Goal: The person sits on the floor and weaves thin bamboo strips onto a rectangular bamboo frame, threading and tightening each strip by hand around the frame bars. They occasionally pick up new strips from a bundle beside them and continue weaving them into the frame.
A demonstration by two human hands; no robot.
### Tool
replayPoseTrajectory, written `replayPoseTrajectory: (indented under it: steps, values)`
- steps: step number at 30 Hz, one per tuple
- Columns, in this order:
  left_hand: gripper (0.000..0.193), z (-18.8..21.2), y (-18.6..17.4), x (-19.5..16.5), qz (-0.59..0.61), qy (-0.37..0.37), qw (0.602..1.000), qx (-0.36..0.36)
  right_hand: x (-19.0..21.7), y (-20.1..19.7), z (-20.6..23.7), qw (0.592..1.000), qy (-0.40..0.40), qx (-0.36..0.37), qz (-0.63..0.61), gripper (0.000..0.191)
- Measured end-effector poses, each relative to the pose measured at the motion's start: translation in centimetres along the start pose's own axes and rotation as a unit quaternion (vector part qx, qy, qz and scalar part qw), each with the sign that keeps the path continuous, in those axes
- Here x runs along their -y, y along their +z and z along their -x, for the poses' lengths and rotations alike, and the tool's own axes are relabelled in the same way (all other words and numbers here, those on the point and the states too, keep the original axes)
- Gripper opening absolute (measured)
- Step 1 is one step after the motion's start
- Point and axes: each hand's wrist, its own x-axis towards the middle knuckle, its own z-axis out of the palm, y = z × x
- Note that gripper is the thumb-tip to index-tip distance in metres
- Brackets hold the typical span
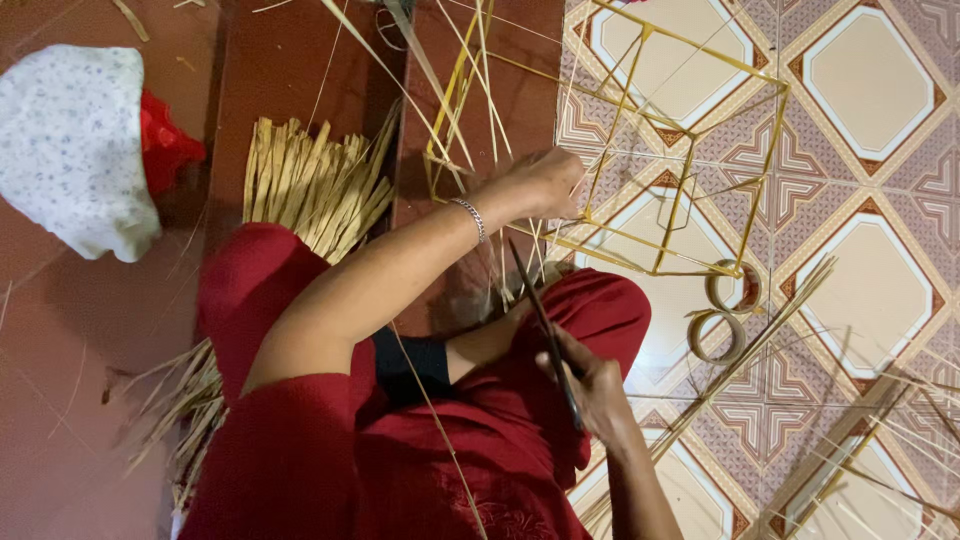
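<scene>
Closest to the camera, the right hand (590, 385) is closed around a long dark blade, looks like a knife (545, 330), with the tip pointing up toward the frame. Further out, the left hand (545, 185), with a silver bracelet (470, 217) on the wrist, is curled around one edge of the bamboo frame (680, 150), an open cage of thin yellow sticks lying partly on the patterned tile floor (870, 80).

My read: this is the trimming or binding stage, steadying the frame at a joint while the blade gets worked in. The next move needs the blade brought right to the spot under the left hand, with fingers kept out of its path, since those sticks are thin and springy.

Two tape rolls (722, 312) sit just beside the frame's near corner. A bundle of flat split strips (305, 185) lies on the red step behind the arm.

Hard to tell: the exact joint being gripped is hidden by the left hand, and the frame's top is cut off by the picture edge.
</scene>
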Motion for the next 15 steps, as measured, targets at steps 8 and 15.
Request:
replayPoseTrajectory:
  steps: [8,15]
  values:
    - [0.029,0.3,0.2,-0.6,-0.008,0.016,0.999,-0.045,-9.8,-1.0,6.6,0.976,-0.05,-0.185,-0.104,0.07]
    - [0.016,1.0,0.9,-1.1,0.026,-0.021,0.998,-0.047,-19.1,-0.4,7.8,0.899,0.077,-0.421,0.09,0.061]
